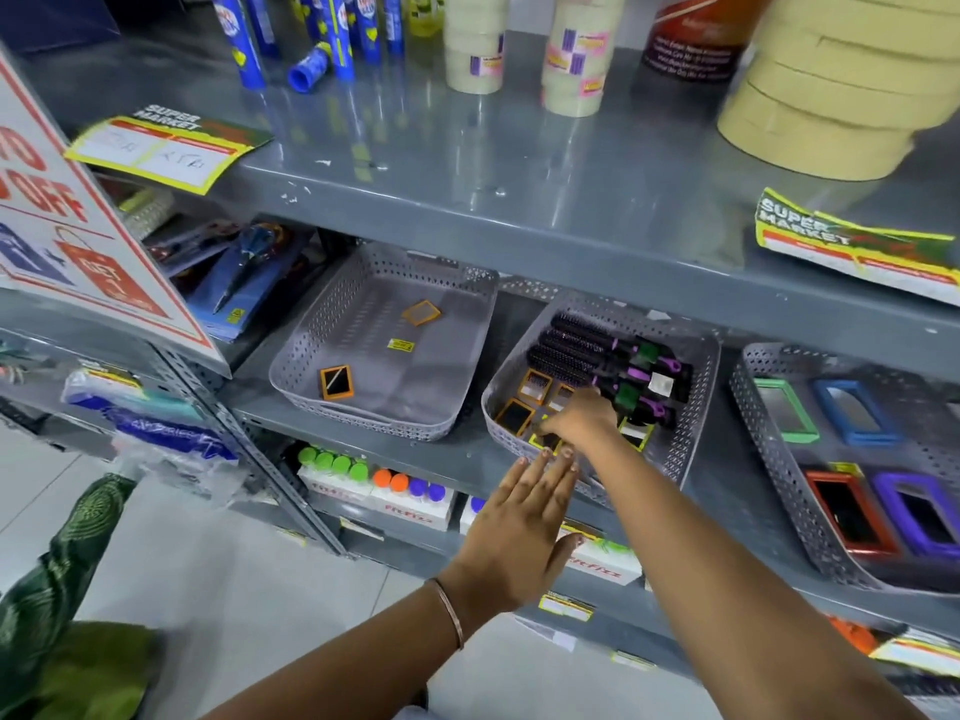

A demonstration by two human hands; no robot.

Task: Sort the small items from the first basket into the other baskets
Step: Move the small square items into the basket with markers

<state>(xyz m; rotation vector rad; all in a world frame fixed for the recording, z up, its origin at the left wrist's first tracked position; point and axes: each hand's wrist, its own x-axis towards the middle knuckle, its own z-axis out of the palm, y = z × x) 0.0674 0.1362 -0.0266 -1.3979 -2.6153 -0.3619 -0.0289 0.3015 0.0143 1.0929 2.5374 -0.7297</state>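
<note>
Step in hand: picking. The right hand (582, 420) reaches palm-down into the middle basket (696, 407), fingers curled over a small yellow-framed mirror (545, 440) beside the hairbrushes (597, 350); whether they grip it, I cannot tell. The left hand (519, 532) hovers flat at the basket's front rim, fingers extended together, holding nothing. Next: lift and carry to the left basket (311, 350), which holds two orange-framed mirrors (336, 383).

Top shelf (467, 163): blue tubes (244, 39) at back left, one tipped over (309, 70); masking tape stacks (475, 41) mid-back, a bigger stack (831, 90) at right. Price tags (161, 150) on the front edge, left and right. Sale sign (78, 241) hangs at far left. Carded scissors (249, 267) at the middle shelf's left end. Bottom shelf: bottles with green, orange, blue caps (363, 472) in white boxes.
</note>
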